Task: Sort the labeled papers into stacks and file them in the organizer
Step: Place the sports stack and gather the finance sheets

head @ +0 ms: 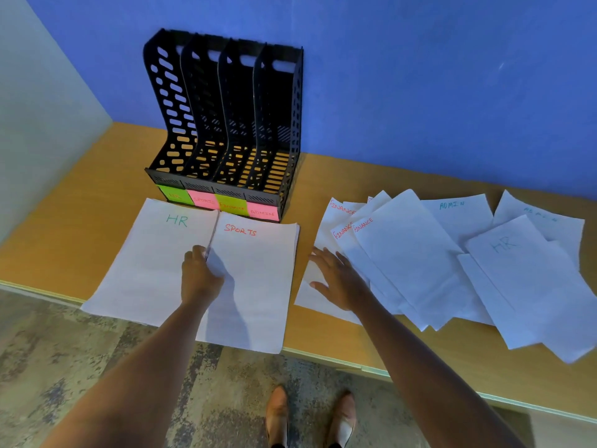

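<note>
Head view: left hand (pixel 198 274) fingers pinch the white SPORTS paper stack (pixel 255 279), squaring it beside the HR stack (pixel 151 260); right hand (pixel 336 279), released, reaches unsorted sheets (pixel 420 253) at three o'clock; black slotted organizer (pixel 226 124) at twelve.

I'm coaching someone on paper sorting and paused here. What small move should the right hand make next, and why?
Probably slide out a FINANCE sheet and start a third stack right of the SPORTS stack. The right hand already lies open on the loose pile's left edge, where FINANCE sheets sit, and only HR and SPORTS stacks exist. The left hand rests at their seam.
</note>
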`<state>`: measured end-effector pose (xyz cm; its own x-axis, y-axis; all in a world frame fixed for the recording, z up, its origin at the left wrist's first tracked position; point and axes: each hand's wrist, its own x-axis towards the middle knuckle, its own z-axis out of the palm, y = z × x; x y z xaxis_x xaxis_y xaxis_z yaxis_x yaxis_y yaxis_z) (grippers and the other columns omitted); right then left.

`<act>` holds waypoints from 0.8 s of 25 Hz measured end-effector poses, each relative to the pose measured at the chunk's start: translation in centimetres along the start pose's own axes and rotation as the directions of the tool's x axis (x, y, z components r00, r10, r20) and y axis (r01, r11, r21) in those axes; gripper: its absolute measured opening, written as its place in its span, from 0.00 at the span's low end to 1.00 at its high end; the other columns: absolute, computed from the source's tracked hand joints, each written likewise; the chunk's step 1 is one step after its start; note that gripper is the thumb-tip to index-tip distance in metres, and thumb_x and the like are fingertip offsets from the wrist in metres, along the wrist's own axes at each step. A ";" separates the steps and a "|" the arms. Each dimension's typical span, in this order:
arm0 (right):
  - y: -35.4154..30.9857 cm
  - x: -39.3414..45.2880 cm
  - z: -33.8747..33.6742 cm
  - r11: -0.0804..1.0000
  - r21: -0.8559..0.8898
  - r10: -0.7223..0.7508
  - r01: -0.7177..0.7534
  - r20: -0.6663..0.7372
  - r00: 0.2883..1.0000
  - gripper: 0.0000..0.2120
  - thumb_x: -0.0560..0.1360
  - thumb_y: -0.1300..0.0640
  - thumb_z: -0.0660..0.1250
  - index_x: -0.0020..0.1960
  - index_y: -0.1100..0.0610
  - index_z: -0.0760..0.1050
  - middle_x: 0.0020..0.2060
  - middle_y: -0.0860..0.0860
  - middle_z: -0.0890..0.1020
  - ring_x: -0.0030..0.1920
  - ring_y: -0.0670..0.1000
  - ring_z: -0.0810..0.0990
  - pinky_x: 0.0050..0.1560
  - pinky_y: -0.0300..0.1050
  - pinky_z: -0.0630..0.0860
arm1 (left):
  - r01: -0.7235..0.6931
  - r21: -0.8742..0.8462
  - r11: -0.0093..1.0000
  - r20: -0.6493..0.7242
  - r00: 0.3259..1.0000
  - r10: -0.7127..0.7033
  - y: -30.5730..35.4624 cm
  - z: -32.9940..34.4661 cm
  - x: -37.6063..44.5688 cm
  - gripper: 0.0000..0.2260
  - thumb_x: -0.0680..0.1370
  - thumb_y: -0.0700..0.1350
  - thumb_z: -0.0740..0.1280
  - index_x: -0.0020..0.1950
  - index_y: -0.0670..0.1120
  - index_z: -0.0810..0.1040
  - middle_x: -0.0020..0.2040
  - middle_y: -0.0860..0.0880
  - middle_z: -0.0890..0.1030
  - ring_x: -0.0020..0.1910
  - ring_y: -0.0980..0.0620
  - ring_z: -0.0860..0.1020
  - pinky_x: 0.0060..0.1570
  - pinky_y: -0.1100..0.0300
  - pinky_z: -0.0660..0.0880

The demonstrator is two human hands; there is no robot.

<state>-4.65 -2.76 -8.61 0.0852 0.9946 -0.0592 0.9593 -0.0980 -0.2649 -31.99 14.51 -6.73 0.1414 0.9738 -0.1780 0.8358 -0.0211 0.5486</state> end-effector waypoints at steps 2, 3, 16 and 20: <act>-0.1 -0.7 -0.1 0.998 0.051 0.043 -0.038 -0.098 0.994 0.28 0.78 0.46 0.67 0.75 0.52 0.65 0.77 0.50 0.63 0.76 0.53 0.63 0.74 0.50 0.59 | -0.105 0.127 0.986 -0.028 0.994 0.110 0.4 0.2 -0.3 0.30 0.65 0.35 0.77 0.65 0.43 0.69 0.60 0.39 0.73 0.59 0.37 0.74 0.53 0.46 0.77; -0.1 -1.1 -0.1 0.996 0.057 0.078 -0.071 -0.147 0.986 0.29 0.77 0.49 0.69 0.75 0.53 0.65 0.76 0.50 0.65 0.76 0.53 0.64 0.73 0.49 0.60 | -0.136 0.169 0.976 -0.023 0.990 0.142 0.8 0.3 -0.4 0.32 0.65 0.35 0.77 0.66 0.43 0.68 0.62 0.39 0.73 0.60 0.37 0.74 0.55 0.45 0.76; 7.5 -7.2 -2.0 0.683 0.212 0.711 -0.699 0.028 0.702 0.35 0.80 0.48 0.64 0.77 0.65 0.54 0.77 0.60 0.59 0.75 0.59 0.62 0.69 0.54 0.68 | -0.315 -0.242 0.918 0.066 0.938 0.339 10.7 7.1 -4.8 0.20 0.73 0.42 0.73 0.64 0.46 0.73 0.60 0.46 0.75 0.59 0.47 0.74 0.55 0.54 0.79; 7.4 -6.3 -2.8 0.781 -0.072 0.622 -0.621 -0.008 0.783 0.17 0.81 0.64 0.55 0.69 0.66 0.67 0.65 0.61 0.75 0.64 0.58 0.77 0.55 0.49 0.77 | -0.301 -0.395 0.868 0.101 0.925 0.367 13.5 9.0 -6.1 0.13 0.74 0.39 0.72 0.57 0.45 0.78 0.54 0.47 0.76 0.54 0.48 0.77 0.51 0.59 0.76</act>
<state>2.63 -9.64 -7.46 0.6657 0.7180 -0.2032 0.7153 -0.6916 -0.1003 -16.75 6.29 -5.58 0.4911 0.8699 -0.0459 0.4732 -0.2221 0.8525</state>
